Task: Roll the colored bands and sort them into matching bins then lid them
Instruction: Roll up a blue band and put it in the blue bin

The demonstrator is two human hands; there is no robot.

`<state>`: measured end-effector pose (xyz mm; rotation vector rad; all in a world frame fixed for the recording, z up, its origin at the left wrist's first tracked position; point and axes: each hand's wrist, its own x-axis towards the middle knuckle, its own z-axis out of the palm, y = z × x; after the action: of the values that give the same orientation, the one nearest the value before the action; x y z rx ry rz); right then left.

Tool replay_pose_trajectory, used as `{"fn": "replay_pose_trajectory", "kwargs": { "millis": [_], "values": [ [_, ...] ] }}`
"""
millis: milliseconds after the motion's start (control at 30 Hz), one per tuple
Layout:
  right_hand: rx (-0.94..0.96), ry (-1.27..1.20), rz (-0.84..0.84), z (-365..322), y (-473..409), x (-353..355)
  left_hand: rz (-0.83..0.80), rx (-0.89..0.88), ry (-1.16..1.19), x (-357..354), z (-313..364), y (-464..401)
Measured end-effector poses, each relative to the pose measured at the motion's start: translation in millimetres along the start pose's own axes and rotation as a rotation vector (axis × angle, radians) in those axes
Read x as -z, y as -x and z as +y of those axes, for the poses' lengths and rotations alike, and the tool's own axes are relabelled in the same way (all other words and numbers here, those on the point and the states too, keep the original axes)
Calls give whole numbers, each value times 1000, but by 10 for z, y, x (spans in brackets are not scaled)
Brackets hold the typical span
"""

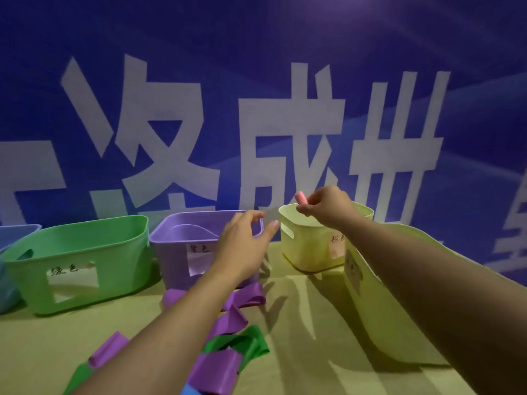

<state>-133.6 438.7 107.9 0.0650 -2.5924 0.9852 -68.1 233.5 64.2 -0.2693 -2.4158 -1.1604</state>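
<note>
- loose purple bands point(228, 323) and a green band point(242, 344) lie tangled at lower centre of the frame, not yet rolled, within easy reach.
- the left hand point(242, 240) hovers at centre by the purple bin point(182, 238), fingers loosely curved and holding nothing.
- the right hand point(328, 206), right of centre, pinches a rolled pink band point(301, 197) over the pale yellow bin point(308, 246), probably to drop it in; its label likely marks pink.
- the green bin point(77, 260) stands open at left, no lid on.
</note>
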Motion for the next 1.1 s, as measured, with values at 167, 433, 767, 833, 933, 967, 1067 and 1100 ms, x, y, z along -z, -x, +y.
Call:
{"fn": "replay_pose_trajectory", "kwargs": {
  "millis": [167, 433, 767, 833, 933, 967, 1067, 1100],
  "values": [
    [-42, 175, -22, 242, -237, -24, -23, -53, -196, -19, -83, 4],
    [-36, 280, -106, 311, -239, -86, -20, -4, -179, 22, -205, 24],
    [28, 184, -79, 81, 116, -19, 0, 15, -159, 315, -226, 273],
    [68, 150, -76, -17, 272, -49, 1, 23, -143, 396, -282, 351],
    [121, 123, -99, -174, 538, -151, 3, 38, -135, 535, -401, 481],
    [137, 110, -114, -225, 629, -194, 3, 45, -141, 585, -448, 533],
    [195, 96, -178, -391, 911, -360, 4, 69, -168, 726, -621, 710],
    [215, 91, -207, -439, 1005, -430, -9, 85, -173, 771, -678, 774]
  ]
}}
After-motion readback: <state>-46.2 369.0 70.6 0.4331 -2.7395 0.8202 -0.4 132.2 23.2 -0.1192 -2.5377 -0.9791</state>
